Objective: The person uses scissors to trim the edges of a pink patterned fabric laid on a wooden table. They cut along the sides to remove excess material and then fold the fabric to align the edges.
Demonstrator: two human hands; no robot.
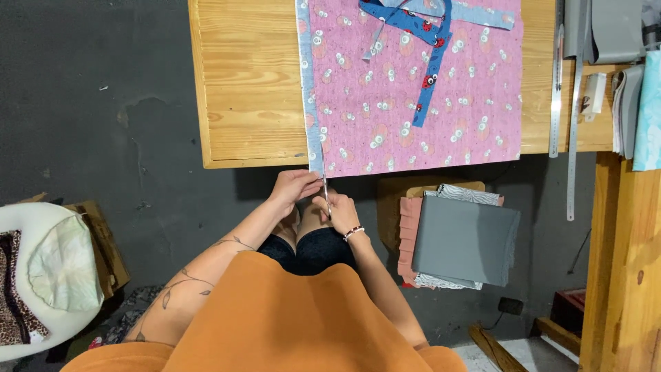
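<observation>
A pink patterned fabric [413,103] lies flat on a wooden table [241,89]. A light blue strip [308,83] runs down its left edge and hangs just past the table's front edge. My left hand [292,186] pinches the lower end of that strip, just below the table edge. My right hand [342,211], with a bead bracelet at the wrist, is closed on a thin metal tool [326,196] that stands upright between both hands, touching the strip's end. What kind of tool it is I cannot tell. Darker blue strips [421,31] lie crossed on the fabric's far end.
Two metal rulers [556,83] hang at the table's right side. Folded grey and pink fabrics [465,238] are stacked on a stool beneath the table's front. A white chair [41,275] with cloth stands at the left, a wooden post [626,262] at the right.
</observation>
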